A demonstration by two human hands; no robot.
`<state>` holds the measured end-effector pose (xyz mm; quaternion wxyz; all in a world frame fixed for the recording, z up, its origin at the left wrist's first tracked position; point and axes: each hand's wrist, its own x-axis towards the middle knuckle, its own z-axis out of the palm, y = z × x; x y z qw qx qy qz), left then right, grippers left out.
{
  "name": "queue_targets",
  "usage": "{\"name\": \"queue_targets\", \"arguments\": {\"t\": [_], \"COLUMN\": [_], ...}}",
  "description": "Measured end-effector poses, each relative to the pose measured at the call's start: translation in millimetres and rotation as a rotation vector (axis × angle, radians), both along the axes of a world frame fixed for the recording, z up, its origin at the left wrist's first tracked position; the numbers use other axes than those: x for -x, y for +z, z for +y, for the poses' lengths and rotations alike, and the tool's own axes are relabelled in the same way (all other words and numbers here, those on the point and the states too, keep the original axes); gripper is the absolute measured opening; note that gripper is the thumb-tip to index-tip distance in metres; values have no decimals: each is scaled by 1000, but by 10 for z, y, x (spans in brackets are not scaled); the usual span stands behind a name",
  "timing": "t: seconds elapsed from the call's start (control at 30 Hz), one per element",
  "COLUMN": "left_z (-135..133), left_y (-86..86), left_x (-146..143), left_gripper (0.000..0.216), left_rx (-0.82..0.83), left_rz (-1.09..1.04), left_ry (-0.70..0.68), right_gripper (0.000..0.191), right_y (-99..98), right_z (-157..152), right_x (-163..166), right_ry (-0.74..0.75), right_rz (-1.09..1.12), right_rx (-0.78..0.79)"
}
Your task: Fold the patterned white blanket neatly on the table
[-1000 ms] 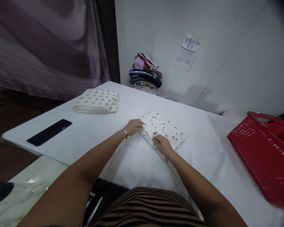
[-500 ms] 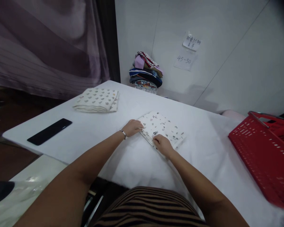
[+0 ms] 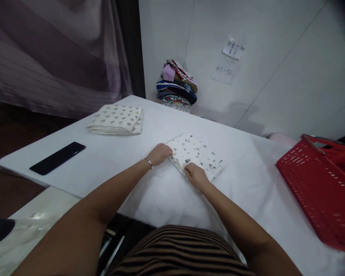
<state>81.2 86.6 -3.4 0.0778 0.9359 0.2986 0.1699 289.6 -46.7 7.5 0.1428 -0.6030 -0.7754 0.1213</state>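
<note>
A folded white cloth [image 3: 199, 153] with small dark and grey motifs lies on the white-covered table [image 3: 241, 184] in front of me. My left hand [image 3: 160, 153] grips its near left corner, fingers over the top of the layers. Along the near folded edge, my right hand [image 3: 196, 175] is closed, thumb and fingers pinching the stacked layers. The cloth's far part rests flat on the table, and its near right edge is partly hidden behind my right hand.
Another folded white cloth [image 3: 116, 119] with a grey pattern lies at the far left. A black flat slab [image 3: 57, 158] is near the left edge. A red plastic basket [image 3: 319, 191] stands at right. Stacked folded fabrics [image 3: 176, 90] stand behind the table, against the wall.
Both hands keep their hold on the cloth's near edge. My right hand has shifted very slightly up and left; the view has tilted a little.
</note>
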Motion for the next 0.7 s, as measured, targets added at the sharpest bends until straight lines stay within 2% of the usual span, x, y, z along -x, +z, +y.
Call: {"name": "queue_targets", "arguments": {"t": [0.33,0.47,0.7], "left_z": [-22,-4,-102], "left_y": [-2,-19,-76], "left_x": [58,54,84], "left_gripper": [24,25,26], "left_rx": [-68,-88,-67], "left_rz": [34,30,-29], "left_ry": [-75,-47,37], "right_gripper": [22,24,20], "right_y": [95,112,72], "right_z": [-29,-38,-109], "right_x": [30,47,80], "right_ry": [-58,-67,9], "right_rz": [-191,-230,-272], "right_rx": [66,70,21]}}
